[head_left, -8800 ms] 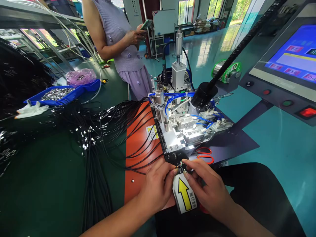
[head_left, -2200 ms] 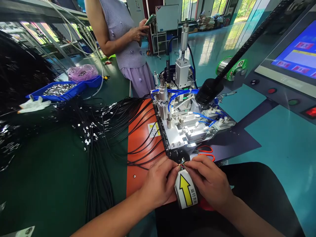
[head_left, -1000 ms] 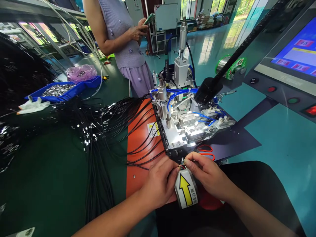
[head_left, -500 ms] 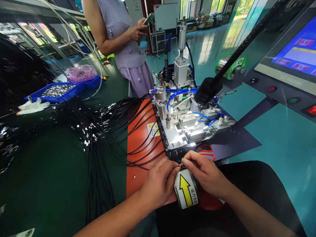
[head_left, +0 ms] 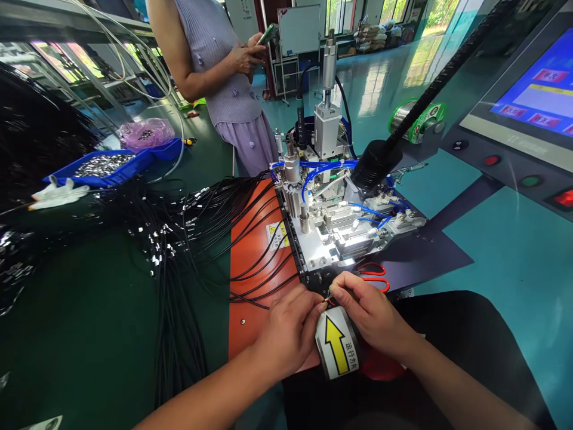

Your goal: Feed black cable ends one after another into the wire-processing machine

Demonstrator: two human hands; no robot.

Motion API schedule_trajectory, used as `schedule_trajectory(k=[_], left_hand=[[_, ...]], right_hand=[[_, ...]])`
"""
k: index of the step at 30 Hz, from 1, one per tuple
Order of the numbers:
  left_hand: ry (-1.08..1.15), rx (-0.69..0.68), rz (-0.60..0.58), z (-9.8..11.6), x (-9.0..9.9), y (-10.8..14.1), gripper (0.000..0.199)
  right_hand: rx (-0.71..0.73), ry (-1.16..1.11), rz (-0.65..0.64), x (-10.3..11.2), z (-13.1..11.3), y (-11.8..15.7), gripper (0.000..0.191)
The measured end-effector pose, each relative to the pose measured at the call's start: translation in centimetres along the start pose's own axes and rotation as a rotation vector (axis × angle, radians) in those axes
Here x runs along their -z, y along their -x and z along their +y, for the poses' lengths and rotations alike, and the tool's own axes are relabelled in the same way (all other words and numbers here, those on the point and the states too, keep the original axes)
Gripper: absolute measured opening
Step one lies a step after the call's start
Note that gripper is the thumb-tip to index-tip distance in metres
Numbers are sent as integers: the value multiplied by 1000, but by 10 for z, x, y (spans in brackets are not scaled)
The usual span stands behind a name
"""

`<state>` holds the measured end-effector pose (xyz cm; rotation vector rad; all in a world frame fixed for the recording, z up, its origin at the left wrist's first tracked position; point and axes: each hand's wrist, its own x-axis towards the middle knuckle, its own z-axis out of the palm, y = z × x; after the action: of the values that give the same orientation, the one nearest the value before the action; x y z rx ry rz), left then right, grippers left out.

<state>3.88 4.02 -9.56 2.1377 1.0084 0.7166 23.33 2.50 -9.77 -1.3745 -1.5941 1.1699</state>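
Fingertips of our left hand (head_left: 289,334) and right hand (head_left: 371,310) pinched the stripped cable end (head_left: 329,297) at the fixture's (head_left: 331,239) front edge, above the arrow label (head_left: 336,343). We judged steady grip and straight wire alignment mattered most.

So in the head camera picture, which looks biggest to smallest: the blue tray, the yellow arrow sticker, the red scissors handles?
1. Blue tray, biggest even though it sits far off.
2. Yellow arrow sticker, helped by being very close to the camera.
3. Red scissors handles, smallest; the right hand hides part of them.
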Motion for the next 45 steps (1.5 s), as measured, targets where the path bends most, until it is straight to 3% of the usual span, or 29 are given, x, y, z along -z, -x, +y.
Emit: schedule_trajectory(k=[17, 25, 32, 45], left_hand=[[2, 38, -2, 0, 1, -1, 20], [-13, 3, 13, 0, -1, -1, 19], [-46, -25, 15, -1, -3, 0, 20], [-152, -70, 76, -7, 0, -1, 25]], right_hand=[[-66, -124, 153, -18, 13, 7, 30], [-74, -133, 9, 0, 13, 7, 35], [-18, -36, -77, 2, -1, 3, 31], [-26, 85, -9, 2, 11, -4, 32]])
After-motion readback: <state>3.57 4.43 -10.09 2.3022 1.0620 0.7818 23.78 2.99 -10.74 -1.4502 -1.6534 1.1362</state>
